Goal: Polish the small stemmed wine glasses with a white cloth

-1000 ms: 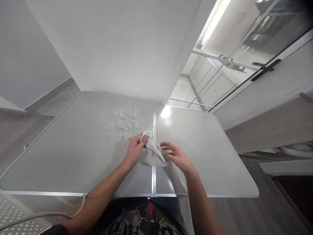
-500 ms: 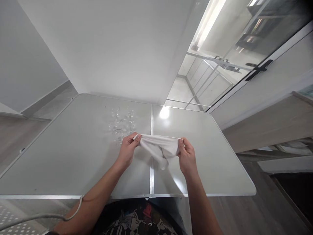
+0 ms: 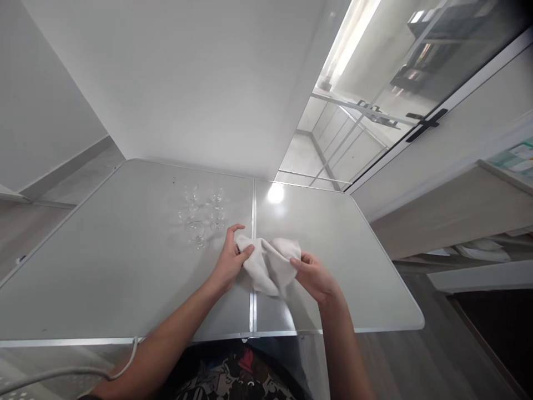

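Note:
A crumpled white cloth [image 3: 268, 264] hangs just above the middle seam of a grey folding table [image 3: 125, 278]. My left hand [image 3: 230, 260] pinches its left edge between thumb and fingers. My right hand [image 3: 314, 273] grips its right side with fingers curled. Several small clear stemmed glasses [image 3: 200, 214] stand in a cluster on the table, just beyond my left hand. The nearest glass [image 3: 196, 232] is a short way from my left fingers.
A white wall rises behind the table. A glass door [image 3: 387, 83] with a black handle [image 3: 425, 123] stands at the back right. A wooden surface [image 3: 458, 211] lies to the right of the table. A white cable [image 3: 62, 372] runs by my left arm.
One second ago only my left hand held the bunched cloth. Both hands then stretched it out wide. Now they have come back together and the cloth is slack and crumpled.

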Demonstrator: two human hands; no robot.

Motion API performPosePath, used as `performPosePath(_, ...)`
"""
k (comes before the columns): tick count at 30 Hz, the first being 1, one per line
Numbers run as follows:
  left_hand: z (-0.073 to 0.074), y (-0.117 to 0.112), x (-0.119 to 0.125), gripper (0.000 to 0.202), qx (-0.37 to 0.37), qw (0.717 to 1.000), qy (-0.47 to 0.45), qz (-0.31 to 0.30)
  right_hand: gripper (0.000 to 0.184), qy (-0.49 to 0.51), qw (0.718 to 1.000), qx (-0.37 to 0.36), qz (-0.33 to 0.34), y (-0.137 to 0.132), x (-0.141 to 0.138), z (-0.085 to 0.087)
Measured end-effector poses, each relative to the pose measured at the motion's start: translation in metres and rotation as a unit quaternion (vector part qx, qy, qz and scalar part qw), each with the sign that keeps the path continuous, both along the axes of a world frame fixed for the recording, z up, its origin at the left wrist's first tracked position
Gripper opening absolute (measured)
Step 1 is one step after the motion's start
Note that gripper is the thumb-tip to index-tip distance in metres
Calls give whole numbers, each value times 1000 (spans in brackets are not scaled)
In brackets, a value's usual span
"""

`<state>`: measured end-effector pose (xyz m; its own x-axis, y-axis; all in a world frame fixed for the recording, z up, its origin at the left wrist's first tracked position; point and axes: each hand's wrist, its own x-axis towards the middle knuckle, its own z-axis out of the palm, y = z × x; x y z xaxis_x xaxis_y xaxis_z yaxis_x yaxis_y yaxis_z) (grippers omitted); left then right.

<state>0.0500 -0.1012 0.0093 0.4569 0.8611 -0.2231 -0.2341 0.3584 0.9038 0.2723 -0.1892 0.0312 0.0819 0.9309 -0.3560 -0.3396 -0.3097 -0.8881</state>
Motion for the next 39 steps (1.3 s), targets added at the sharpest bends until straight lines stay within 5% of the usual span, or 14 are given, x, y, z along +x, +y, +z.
performPosePath(3, -2, 6, -6, 23, 55, 998, 41, 10, 39, -57, 994, 30, -85, -10, -8, -11)
performPosePath(8, -1, 7, -6, 22, 55, 997, 55, -23, 38, -138, 958, 62, -243, -7, -19, -11)
performPosePath(10, 3, 8, -4, 44, 36, 997, 40, -49, 39, -133, 950, 63, -275, 1, -16, -7)
performPosePath(19, 22, 16, -17, 76, 70, 986, 68, -134, 74, 74, 981, 24, -176, 11, 10, 6)
performPosePath(23, 15, 12, -15, 59, 132, 975, 158, -82, 47, 8, 979, 66, -191, 11, 3, -4)
performPosePath(27, 12, 10, -12, 28, 266, 921, 284, 32, 27, -167, 970, 85, -154, 12, 2, -7)
performPosePath(31, 15, 13, -19, 12, 378, 874, 302, 45, 42, -398, 906, 146, -3, 6, 6, 2)
performPosePath(36, 13, 7, -33, 9, 477, 814, 327, 54, 15, -574, 790, 215, 13, -4, 8, 7)
performPosePath(39, 13, -5, -41, 8, 496, 787, 359, 78, 29, -552, 796, 244, 49, -11, 7, 7)
